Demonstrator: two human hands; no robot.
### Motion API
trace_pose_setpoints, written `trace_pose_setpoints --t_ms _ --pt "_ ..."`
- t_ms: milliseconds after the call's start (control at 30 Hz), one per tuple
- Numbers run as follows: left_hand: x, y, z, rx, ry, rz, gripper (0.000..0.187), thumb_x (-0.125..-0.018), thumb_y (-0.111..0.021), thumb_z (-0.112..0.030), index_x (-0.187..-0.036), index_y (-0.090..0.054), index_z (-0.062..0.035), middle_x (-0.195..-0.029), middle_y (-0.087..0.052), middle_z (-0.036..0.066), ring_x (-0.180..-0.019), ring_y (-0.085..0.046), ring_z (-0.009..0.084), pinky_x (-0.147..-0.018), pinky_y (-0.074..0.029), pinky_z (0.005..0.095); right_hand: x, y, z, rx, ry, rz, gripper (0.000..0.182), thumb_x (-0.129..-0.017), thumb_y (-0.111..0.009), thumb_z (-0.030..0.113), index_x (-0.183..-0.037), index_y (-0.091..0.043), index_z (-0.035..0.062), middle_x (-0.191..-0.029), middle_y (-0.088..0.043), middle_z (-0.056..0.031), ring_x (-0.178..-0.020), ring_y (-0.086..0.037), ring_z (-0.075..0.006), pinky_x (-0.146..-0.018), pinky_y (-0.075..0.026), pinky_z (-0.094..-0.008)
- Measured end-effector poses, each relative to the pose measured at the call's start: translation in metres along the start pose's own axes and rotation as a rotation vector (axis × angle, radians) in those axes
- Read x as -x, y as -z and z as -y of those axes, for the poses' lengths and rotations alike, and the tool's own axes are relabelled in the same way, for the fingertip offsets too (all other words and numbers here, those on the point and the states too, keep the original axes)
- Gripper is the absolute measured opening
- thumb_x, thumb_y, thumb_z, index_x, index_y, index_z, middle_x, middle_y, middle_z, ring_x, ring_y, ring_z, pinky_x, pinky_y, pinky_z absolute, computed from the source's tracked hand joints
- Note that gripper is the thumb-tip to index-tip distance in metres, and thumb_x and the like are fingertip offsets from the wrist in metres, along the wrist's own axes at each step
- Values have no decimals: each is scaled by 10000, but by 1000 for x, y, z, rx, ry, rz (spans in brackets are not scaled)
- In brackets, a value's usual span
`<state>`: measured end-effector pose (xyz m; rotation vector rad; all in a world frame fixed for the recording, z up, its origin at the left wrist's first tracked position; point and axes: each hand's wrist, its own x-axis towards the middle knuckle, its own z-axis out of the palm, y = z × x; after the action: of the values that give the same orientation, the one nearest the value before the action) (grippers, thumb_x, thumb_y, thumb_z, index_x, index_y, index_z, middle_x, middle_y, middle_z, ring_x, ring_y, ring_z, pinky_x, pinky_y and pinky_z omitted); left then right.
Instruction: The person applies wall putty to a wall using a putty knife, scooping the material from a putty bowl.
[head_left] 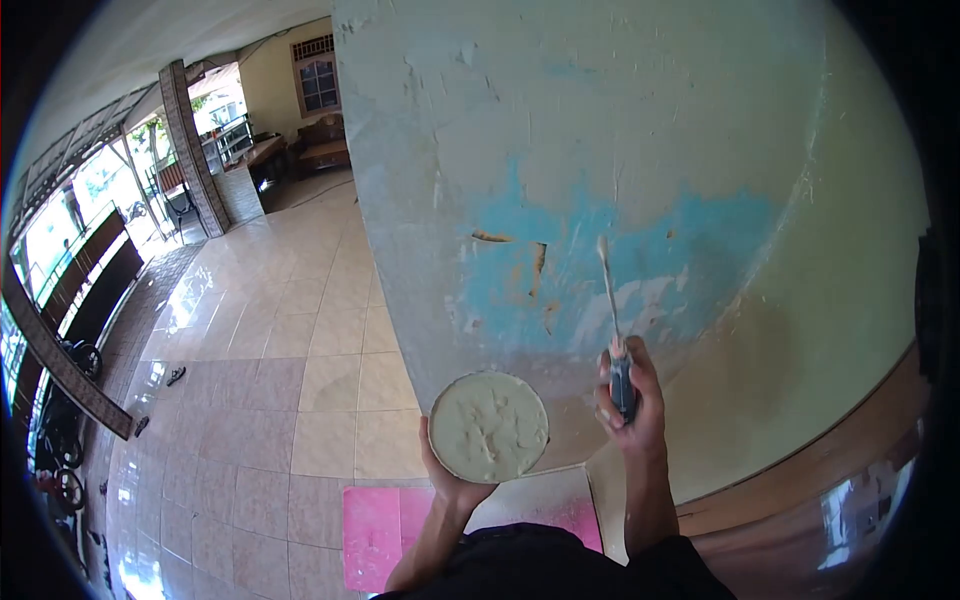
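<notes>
My left hand (458, 490) bears up a round tub filled with pale greenish-cream paste (488, 425), wrapped around its lower left edge; most of the fingers are hidden underneath. The paste's surface tips towards me, so I'd judge that a firm, steady palm matters, with the tub near the wall to catch drips. My right hand (644, 392) is closed around the dark grey handle of a slim, pale-shafted tool (611, 300). Its whitish tip points up across the blue bare patch (700, 235) of the grey-green wall (620, 110); whether it touches, I can't tell. Small loads, a low blade angle and light, even pressure should serve best, especially around the brown-edged gouges (540, 265), where loose flakes could lift.

Around me, from the left: parked dark motorbikes (62, 430), a dark sandal (177, 375) on glossy beige floor tiles (345, 335), a stone-patterned pillar (193, 150) and a carved brown wooden bench (322, 145), all well clear of my arms. Nearer, a pink-and-white sheet (370, 535) lies below the tub, perhaps a slip underfoot. At far right, a brown wooden edge (800, 445) runs along the wall's foot and may limit my footing.
</notes>
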<state>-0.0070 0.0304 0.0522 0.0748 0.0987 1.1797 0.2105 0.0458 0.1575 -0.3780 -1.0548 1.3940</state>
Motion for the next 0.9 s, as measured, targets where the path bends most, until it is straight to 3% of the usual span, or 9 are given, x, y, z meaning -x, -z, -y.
trace_pose_setpoints --t_ms 100,167,267,400,533,600,633,667,900 --pt "10 10 -9 -20 -28 2 825 -832 -426 -723 -1451 -372 -181 -1470 -386 72 -1349 -353 319 -1099 -273 565 -25 -28 2 91 156 -51 331 -933 -575 296 -1157 -472 75 -955 -557 -92 -490 -464 -85 -391 -315 -206" --pt "16 21 -16 311 29 154 830 -839 -449 -698 -1463 -344 -161 -1494 -340 116 -1361 -318 373 -1101 -238 619 -40 -46 -3 105 220 -81 341 -931 -573 300 -1171 -466 82 -986 -567 -100 -518 -473 -83 -411 -327 -210" --pt "29 15 -23 69 -54 0 827 -838 -446 -699 -1459 -348 -161 -1489 -347 114 -1358 -323 369 -1099 -243 619 -59 -58 -11 144 311 -62 353 -926 -536 282 -1212 -452 94 -1065 -586 -116 -606 -496 -77 -474 -364 -220" --pt "44 32 -37 52 -67 11 827 -836 -442 -701 -1457 -350 -161 -1492 -338 114 -1357 -323 366 -1099 -244 619 -85 -73 -36 203 459 -96 390 -922 -470 227 -1279 -434 73 -1027 -577 -100 -667 -484 -70 -523 -380 -212" --pt "62 44 -45 52 -96 -14 849 -826 -437 -713 -1464 -333 -162 -1498 -324 121 -1356 -320 371 -1097 -243 620 -105 -88 -66 494 638 -131 350 -970 -438 123 -1307 -408 31 -1108 -547 -91 -683 -464 -78 -601 -416 -225" --pt "68 50 -49 45 -105 -32 857 -823 -435 -717 -1467 -326 -162 -1499 -321 122 -1356 -319 372 -1097 -243 621 -118 -85 -84 664 691 -147 364 -960 -484 51 -1312 -403 12 -1155 -535 -103 -787 -515 -113 -706 -456 -261" --pt "73 52 -50 37 -106 -56 862 -819 -437 -721 -1468 -325 -164 -1500 -319 121 -1355 -318 372 -1095 -245 622 -127 -84 -89 874 889 -164 398 -938 -529 20 -1315 -402 -3 -1169 -537 -119 -923 -543 -158 -824 -458 -303" --pt "76 54 -51 29 -110 -81 867 -815 -439 -724 -1468 -324 -165 -1501 -316 120 -1355 -317 372 -1093 -246 623 -132 -86 -95 853 906 -140 405 -933 -540 26 -1314 -407 -7 -1161 -535 -139 -1029 -540 -213 -899 -438 -337" --pt "72 63 -52 37 -217 -60 873 -816 -430 -731 -1471 -314 -165 -1502 -300 128 -1361 -299 378 -1087 -249 629 -152 -71 -126 1097 920 -213 480 -911 -514 -11 -1364 -357 -13 -1167 -465 -187 -1036 -517 -286 -886 -442 -375"
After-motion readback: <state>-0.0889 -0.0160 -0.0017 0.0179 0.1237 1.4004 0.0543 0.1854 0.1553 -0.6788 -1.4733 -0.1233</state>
